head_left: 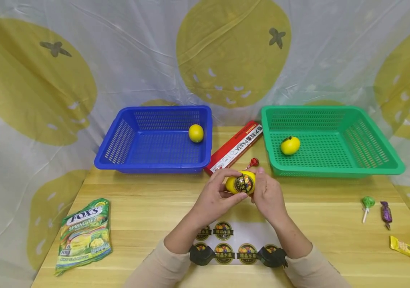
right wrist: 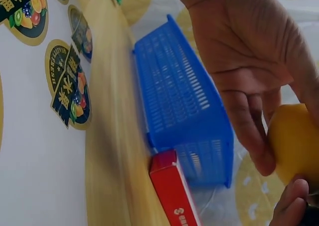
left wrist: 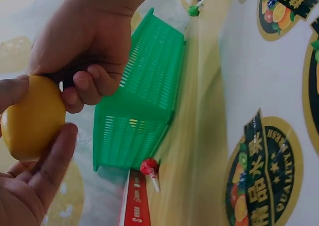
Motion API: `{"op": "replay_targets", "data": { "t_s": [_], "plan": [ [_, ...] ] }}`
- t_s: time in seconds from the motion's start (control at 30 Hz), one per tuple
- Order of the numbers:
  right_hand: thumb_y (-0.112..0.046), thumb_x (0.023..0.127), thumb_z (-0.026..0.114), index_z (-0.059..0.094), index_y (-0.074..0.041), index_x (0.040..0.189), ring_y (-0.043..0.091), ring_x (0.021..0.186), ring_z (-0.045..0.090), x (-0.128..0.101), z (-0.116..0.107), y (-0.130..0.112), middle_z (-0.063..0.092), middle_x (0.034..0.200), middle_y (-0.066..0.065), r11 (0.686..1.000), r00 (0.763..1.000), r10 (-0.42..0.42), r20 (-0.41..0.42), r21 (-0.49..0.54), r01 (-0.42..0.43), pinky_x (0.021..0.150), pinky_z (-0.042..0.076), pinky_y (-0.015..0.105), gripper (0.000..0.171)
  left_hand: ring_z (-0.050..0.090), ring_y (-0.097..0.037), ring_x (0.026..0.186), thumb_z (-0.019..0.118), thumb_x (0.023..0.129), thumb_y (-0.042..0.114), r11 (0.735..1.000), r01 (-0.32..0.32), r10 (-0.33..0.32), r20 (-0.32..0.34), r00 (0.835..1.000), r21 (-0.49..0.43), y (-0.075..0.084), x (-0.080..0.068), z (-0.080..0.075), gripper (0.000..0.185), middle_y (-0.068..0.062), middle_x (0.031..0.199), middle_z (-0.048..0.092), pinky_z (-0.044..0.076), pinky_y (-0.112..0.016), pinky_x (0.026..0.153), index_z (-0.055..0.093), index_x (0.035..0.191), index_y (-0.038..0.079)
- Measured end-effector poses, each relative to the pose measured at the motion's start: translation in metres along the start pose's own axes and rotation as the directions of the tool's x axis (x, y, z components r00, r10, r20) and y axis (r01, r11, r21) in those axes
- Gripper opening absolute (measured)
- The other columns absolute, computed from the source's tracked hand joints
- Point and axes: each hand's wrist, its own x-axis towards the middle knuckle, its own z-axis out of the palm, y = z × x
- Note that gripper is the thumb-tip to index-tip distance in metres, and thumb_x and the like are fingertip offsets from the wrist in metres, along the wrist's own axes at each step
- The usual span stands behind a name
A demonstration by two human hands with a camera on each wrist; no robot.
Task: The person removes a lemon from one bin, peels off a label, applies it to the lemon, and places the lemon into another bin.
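My left hand grips a yellow lemon above the table, its fingers and thumb set around the fruit. A round black-and-gold label with fruit pictures lies on the lemon's near side. At the lemon's right end, my right hand holds it with the thumb raised and fingers curled. In the left wrist view those curled fingers partly hide something dark beside the lemon. Beneath both hands lies a white sheet of matching labels.
A blue basket and a green basket each hold one lemon. Between them lies a red pasta box, with a red lollipop nearby. A candy bag is left; a green lollipop and wrapped sweets are right.
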Motion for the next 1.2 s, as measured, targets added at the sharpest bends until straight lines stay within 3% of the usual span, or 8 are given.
{"op": "replay_targets", "data": {
  "t_s": [0.17,0.33,0.47,0.6,0.73,0.87,1.03,1.2],
  "plan": [
    [-0.043,0.112,0.026,0.069,-0.006,0.117,0.02,0.049,0.056,0.0,-0.002,-0.001,0.06,0.064,0.012,0.998,0.994,0.065,0.09,0.017,-0.067,0.047,0.052,0.033,0.056,0.063,-0.014,0.091,0.084,0.085,0.018,0.994,0.024,-0.023,-0.011,1.0,0.105,0.002,-0.001,-0.005,0.05,-0.006,0.12,0.055,0.06,-0.025,0.081,0.058,0.128,0.018],
    [-0.046,0.111,0.031,0.064,-0.012,0.129,0.023,0.062,0.064,-0.008,-0.009,0.01,0.067,0.083,0.018,0.991,0.985,0.132,0.111,-0.01,-0.131,0.058,0.059,0.037,0.051,0.063,-0.016,0.096,0.081,0.085,0.017,0.991,0.06,-0.06,-0.002,0.998,0.119,0.0,-0.001,-0.006,0.049,-0.007,0.12,0.056,0.059,-0.024,0.082,0.059,0.128,0.018],
    [-0.043,0.108,0.045,0.06,-0.014,0.135,0.02,0.071,0.069,-0.019,-0.023,0.026,0.067,0.103,0.021,0.983,0.983,0.182,0.024,-0.017,-0.181,0.06,0.058,0.032,0.042,0.065,-0.017,0.096,0.081,0.084,0.015,0.991,0.099,-0.1,0.004,0.995,0.085,-0.004,-0.001,-0.005,0.049,-0.006,0.121,0.057,0.06,-0.023,0.081,0.059,0.128,0.019],
    [-0.04,0.106,0.054,0.05,-0.018,0.146,0.011,0.077,0.069,-0.025,-0.051,0.041,0.061,0.116,0.017,0.971,0.968,0.238,-0.079,-0.011,-0.239,0.061,0.057,0.026,0.046,0.066,-0.018,0.094,0.083,0.083,0.013,0.993,0.113,-0.114,0.018,0.993,0.04,-0.007,0.0,-0.005,0.05,-0.006,0.123,0.057,0.06,-0.023,0.082,0.06,0.128,0.019],
    [-0.046,0.103,0.057,0.034,-0.024,0.157,0.002,0.081,0.066,-0.022,-0.081,0.051,0.051,0.125,0.008,0.951,0.934,0.304,-0.189,-0.004,-0.311,0.064,0.059,0.026,0.063,0.068,-0.02,0.095,0.083,0.083,0.01,0.994,0.106,-0.107,0.051,0.993,0.013,-0.009,0.0,-0.005,0.05,-0.009,0.129,0.057,0.06,-0.024,0.084,0.06,0.127,0.017],
    [-0.053,0.099,0.058,0.022,-0.031,0.16,0.005,0.08,0.063,-0.012,-0.103,0.057,0.045,0.128,0.0,0.924,0.885,0.364,-0.292,-0.004,-0.381,0.063,0.057,0.025,0.075,0.068,-0.022,0.099,0.083,0.082,0.006,0.993,0.113,-0.111,0.107,0.988,-0.018,-0.009,-0.001,-0.005,0.051,-0.009,0.134,0.055,0.061,-0.026,0.086,0.06,0.127,0.016],
    [-0.057,0.095,0.06,0.017,-0.034,0.161,0.009,0.08,0.06,0.003,-0.121,0.062,0.04,0.134,0.003,0.905,0.842,0.405,-0.355,0.024,-0.425,0.062,0.054,0.022,0.082,0.067,-0.022,0.099,0.083,0.082,0.004,0.995,0.099,-0.098,0.129,0.987,-0.004,-0.008,-0.001,-0.004,0.052,-0.009,0.132,0.057,0.061,-0.028,0.086,0.061,0.128,0.016],
    [-0.058,0.094,0.061,0.016,-0.033,0.162,0.01,0.08,0.058,0.009,-0.127,0.065,0.039,0.144,0.009,0.892,0.83,0.433,-0.352,0.037,-0.451,0.063,0.054,0.021,0.085,0.068,-0.023,0.098,0.082,0.083,0.004,0.997,0.08,-0.082,0.09,0.993,0.017,-0.007,0.0,-0.004,0.059,-0.009,0.135,0.056,0.061,-0.026,0.086,0.059,0.135,0.017]
  ]
}}
